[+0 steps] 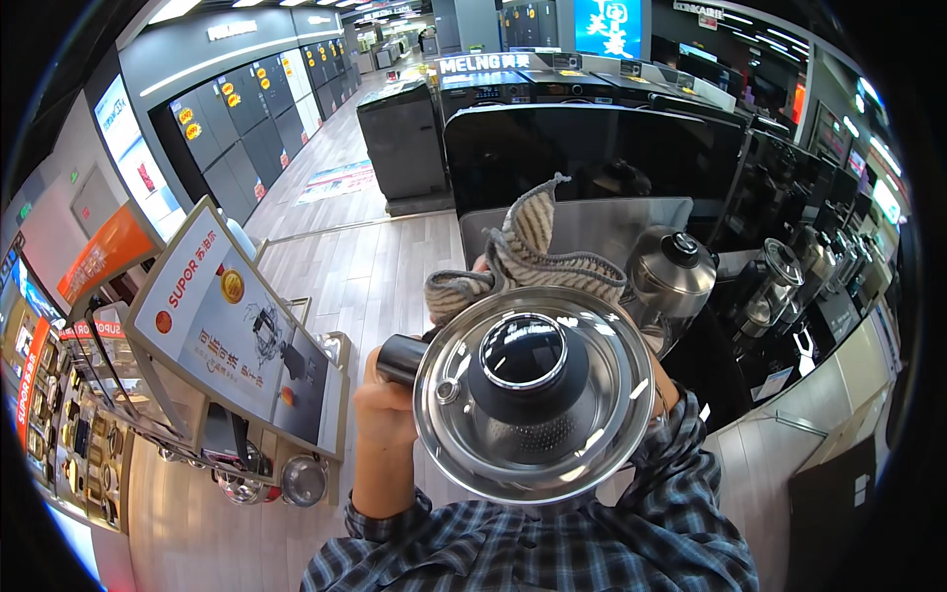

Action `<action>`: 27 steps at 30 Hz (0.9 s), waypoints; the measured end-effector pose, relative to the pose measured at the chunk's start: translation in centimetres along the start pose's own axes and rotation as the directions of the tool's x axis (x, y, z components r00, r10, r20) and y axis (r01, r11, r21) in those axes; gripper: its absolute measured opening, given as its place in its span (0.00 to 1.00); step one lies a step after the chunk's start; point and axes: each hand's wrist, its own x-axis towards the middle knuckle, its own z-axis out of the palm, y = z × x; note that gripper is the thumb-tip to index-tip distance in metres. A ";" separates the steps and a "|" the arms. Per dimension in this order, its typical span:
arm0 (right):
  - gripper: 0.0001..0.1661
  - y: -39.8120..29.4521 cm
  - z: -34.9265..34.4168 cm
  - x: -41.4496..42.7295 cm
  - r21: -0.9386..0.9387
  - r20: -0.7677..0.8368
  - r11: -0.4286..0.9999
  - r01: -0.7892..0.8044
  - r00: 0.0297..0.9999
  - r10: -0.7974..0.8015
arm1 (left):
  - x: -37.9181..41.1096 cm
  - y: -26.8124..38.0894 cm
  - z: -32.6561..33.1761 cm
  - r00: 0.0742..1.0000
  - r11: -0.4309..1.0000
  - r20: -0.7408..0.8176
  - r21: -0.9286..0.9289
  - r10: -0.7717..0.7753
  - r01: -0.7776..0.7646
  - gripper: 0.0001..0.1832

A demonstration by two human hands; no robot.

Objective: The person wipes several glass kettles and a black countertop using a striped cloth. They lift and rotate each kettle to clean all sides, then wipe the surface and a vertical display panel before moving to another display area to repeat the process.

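Note:
In front of my chest is a steel pot [459,485], its glass lid [451,325] facing up at me. A broad black knob [521,351] stands in the lid's middle, and a perforated metal part shows through the glass. My left hand [386,407] is wrapped around the pot's black side handle [400,360]. A beige-and-grey striped cloth [555,270] is bunched against the pot's far side, one corner sticking up. My right arm reaches behind the pot; only a few fingers of my right hand [481,264] show, at the cloth. The rest of that hand is hidden.
At the right, a steel kettle [672,277] and glass-jug appliances [773,281] stand on a dark display counter [721,388]. An upright dark panel [547,159] is beyond the pot. A SUPOR sign board [244,325] leans at the left, with pans [304,479] below it.

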 end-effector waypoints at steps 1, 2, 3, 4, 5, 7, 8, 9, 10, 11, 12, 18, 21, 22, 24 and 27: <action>0.14 0.6 -0.6 -1.1 0.015 -0.085 1.000 0.008 0.996 -0.006 | 0.2 -0.1 0.6 0.996 1.000 -0.081 0.015 0.026 -0.025 0.22; 0.14 1.2 -1.4 -2.0 0.037 -0.177 0.999 0.020 0.984 -0.013 | -0.2 -0.3 2.1 0.973 0.992 -0.208 0.092 0.103 -0.085 0.22; 0.13 1.9 -2.6 -2.8 0.066 -0.275 0.997 0.040 0.961 -0.020 | -0.2 -0.4 2.6 0.960 0.989 -0.250 0.106 0.123 -0.099 0.22; 0.13 2.9 -3.3 -3.8 0.088 -0.341 0.995 0.053 0.940 -0.020 | -0.3 -0.4 2.8 0.956 0.990 -0.262 0.092 0.132 -0.111 0.23; 0.13 3.9 -4.1 -4.7 0.103 -0.407 0.992 0.073 0.913 -0.025 | -0.3 -0.4 3.0 0.947 0.988 -0.284 0.083 0.148 -0.130 0.23; 0.12 4.9 -5.3 -7.4 0.096 -0.552 0.988 0.121 0.833 -0.048 | 0.5 -0.9 3.0 0.957 0.993 -0.267 0.014 0.115 -0.116 0.24; 0.12 6.0 -6.1 -7.5 0.111 -0.558 0.986 0.126 0.829 -0.043 | 0.2 -0.8 2.1 0.957 0.993 -0.266 0.000 0.114 -0.118 0.25; 0.11 6.9 -6.3 -7.8 0.121 -0.565 0.983 0.136 0.824 -0.044 | 0.1 -0.7 1.3 0.956 0.992 -0.269 -0.016 0.116 -0.124 0.25; 0.13 7.1 -5.7 -8.2 0.112 -0.565 0.985 0.132 0.824 -0.046 | -0.2 -0.6 0.7 0.955 0.991 -0.274 -0.034 0.118 -0.132 0.26; 0.14 7.4 -5.1 -8.6 0.103 -0.566 0.986 0.129 0.823 -0.048 | -0.3 -0.5 0.4 0.950 0.990 -0.286 -0.022 0.126 -0.138 0.24; 0.17 5.9 -1.1 -8.6 0.041 -0.544 0.978 0.203 0.826 -0.149 | -0.7 -0.2 0.0 0.938 0.987 -0.310 0.014 0.155 -0.158 0.23; 0.22 8.5 0.7 -9.8 -0.321 -0.644 0.867 0.380 0.584 -0.494 | -0.4 -0.1 1.2 0.825 0.950 -0.477 0.226 0.301 -0.216 0.18; 0.23 8.2 2.0 -9.3 -0.666 -0.448 0.663 0.341 0.528 -0.722 | -0.4 -0.1 1.3 0.804 0.950 -0.514 0.242 0.299 -0.198 0.14; 0.23 8.0 2.4 -8.9 -0.740 -0.396 0.597 0.309 0.518 -0.758 | -0.5 -0.1 1.2 0.806 0.951 -0.515 0.244 0.291 -0.187 0.12; 0.24 7.2 3.1 -8.2 -0.830 -0.320 0.497 0.254 0.512 -0.797 | -0.6 0.1 1.3 0.849 0.958 -0.457 0.227 0.265 -0.177 0.09; 0.25 6.2 3.7 -7.0 -0.898 -0.245 0.391 0.201 0.509 -0.825 | -0.5 0.0 2.1 0.848 0.938 -0.435 0.292 0.304 -0.187 0.07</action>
